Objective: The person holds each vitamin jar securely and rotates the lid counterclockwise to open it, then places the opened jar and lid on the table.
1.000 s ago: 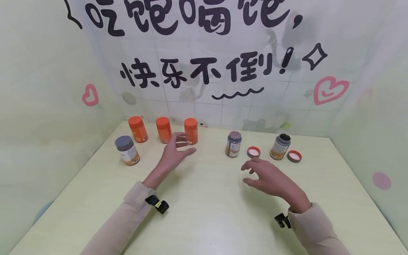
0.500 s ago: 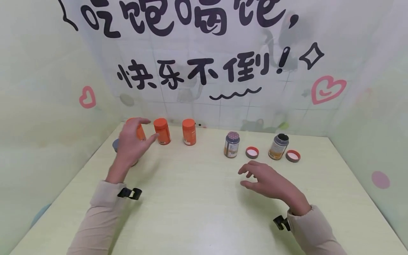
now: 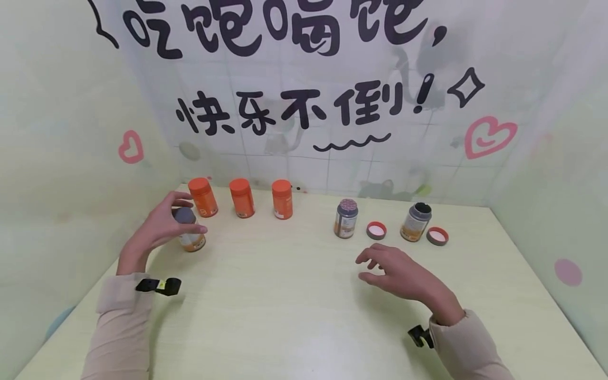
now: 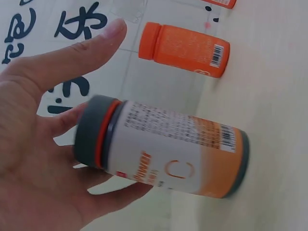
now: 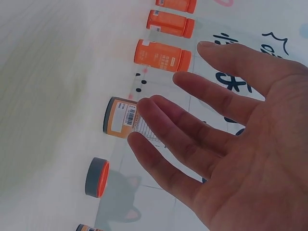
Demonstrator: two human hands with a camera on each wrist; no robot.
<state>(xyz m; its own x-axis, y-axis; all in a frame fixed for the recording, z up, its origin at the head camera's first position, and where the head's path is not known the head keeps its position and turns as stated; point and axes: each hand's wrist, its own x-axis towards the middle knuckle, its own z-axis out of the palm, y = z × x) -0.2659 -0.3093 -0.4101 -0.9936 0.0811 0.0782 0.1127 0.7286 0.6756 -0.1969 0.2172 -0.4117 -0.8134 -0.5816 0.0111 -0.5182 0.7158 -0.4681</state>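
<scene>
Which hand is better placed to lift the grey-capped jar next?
Probably the left hand: it is spread around the grey-capped jar. The right hand is well away from it, nearer a loose lid.

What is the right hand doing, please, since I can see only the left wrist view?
Observer: The right hand holds nothing; its fingers are loosely bent.
Operator: Thank you; what is beyond it?
Observer: Two cylindrical bottles with grey necks and white-and-orange labels, the left one and the right one, both standing without lids.
Operator: And where among all the bottles is the grey-lidded cylindrical bottle, white and orange on its label, that I see by the left hand?
Observer: In the head view it is at the far left, in front of the leftmost orange-red cylindrical bottle.
</scene>
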